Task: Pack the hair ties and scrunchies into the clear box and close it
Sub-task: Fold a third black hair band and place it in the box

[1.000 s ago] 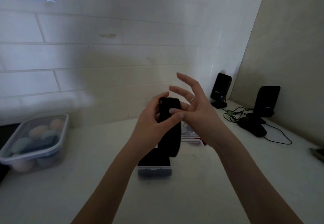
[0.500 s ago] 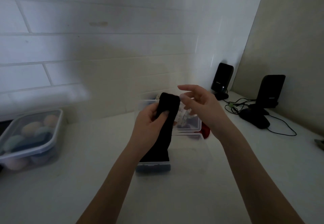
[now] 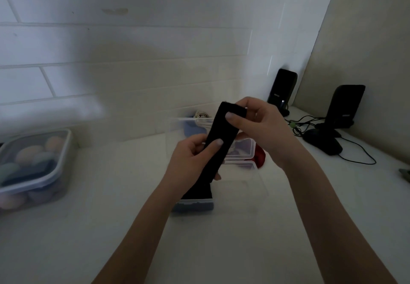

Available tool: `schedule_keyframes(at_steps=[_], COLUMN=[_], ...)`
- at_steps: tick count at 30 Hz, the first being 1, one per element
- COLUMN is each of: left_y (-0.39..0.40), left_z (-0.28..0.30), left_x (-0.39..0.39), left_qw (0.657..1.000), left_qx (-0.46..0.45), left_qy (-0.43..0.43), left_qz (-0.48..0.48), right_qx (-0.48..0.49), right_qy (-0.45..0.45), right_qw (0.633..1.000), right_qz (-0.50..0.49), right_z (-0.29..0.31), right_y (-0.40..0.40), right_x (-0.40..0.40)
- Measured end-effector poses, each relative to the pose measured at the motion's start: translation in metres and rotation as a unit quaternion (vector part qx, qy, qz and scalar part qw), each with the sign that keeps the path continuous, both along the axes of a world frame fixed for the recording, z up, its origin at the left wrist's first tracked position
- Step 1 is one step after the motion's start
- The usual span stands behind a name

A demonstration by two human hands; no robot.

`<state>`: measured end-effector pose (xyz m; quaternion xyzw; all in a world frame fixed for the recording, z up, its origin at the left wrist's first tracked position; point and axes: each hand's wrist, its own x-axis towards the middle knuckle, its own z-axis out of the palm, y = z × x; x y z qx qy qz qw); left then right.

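Observation:
A flat black fabric band (image 3: pixel 221 143) is stretched upright between both hands above the counter. My left hand (image 3: pixel 190 157) grips its lower half, thumb across the front. My right hand (image 3: pixel 259 128) pinches its top end with thumb and fingers. Behind them stands an open clear box (image 3: pixel 175 128) with a blue item and a pale scrunchie (image 3: pixel 200 113) showing at its back. Smaller clear boxes (image 3: pixel 246 150) lie beside it, and a red scrunchie (image 3: pixel 259 156) sits on the counter to their right. A small clear box (image 3: pixel 193 203) with dark contents lies below my left hand.
A lidded clear container (image 3: pixel 33 168) of pastel sponges stands at the left. Two black speakers (image 3: pixel 281 90) (image 3: pixel 346 106), a black mouse (image 3: pixel 322 142) and cables occupy the back right corner. A tiled wall runs behind the counter (image 3: pixel 221 239).
My right hand has come back onto the band and now pinches its top end. Both hands and the band have dropped slightly toward the boxes.

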<state>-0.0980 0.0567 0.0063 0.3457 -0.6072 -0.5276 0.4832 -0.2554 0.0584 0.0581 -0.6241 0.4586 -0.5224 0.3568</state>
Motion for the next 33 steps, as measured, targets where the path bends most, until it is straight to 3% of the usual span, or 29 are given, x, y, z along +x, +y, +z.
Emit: schedule_keyframes(at_steps=[8,13,16,29,33], left_y=[0.001,-0.005,-0.011,-0.018,-0.021], left_z=[-0.003,-0.004,-0.006,-0.008,-0.009], left_x=[0.001,0.002,0.006,0.012,0.013], left_qw=[0.998,0.990,0.989,0.972,0.957], left_qx=[0.050,0.091,0.089,0.132,0.170], left_qy=[0.034,0.106,0.104,0.189,0.232], left_qz=[-0.012,0.016,0.051,0.037,0.028], right_qx=[-0.088,-0.073,-0.065,-0.107,-0.174], right_qy=[0.068,0.158,0.197,0.339,0.415], right_qw=[0.994,0.984,0.977,0.933,0.893], right_qz=[-0.006,0.032,0.055,0.060,0.007], right_z=[0.003,-0.005,-0.012,-0.015,-0.020], right_y=[0.004,0.004,0.002,0.005,0.005], right_x=[0.005,0.012,0.017,0.014,0.015])
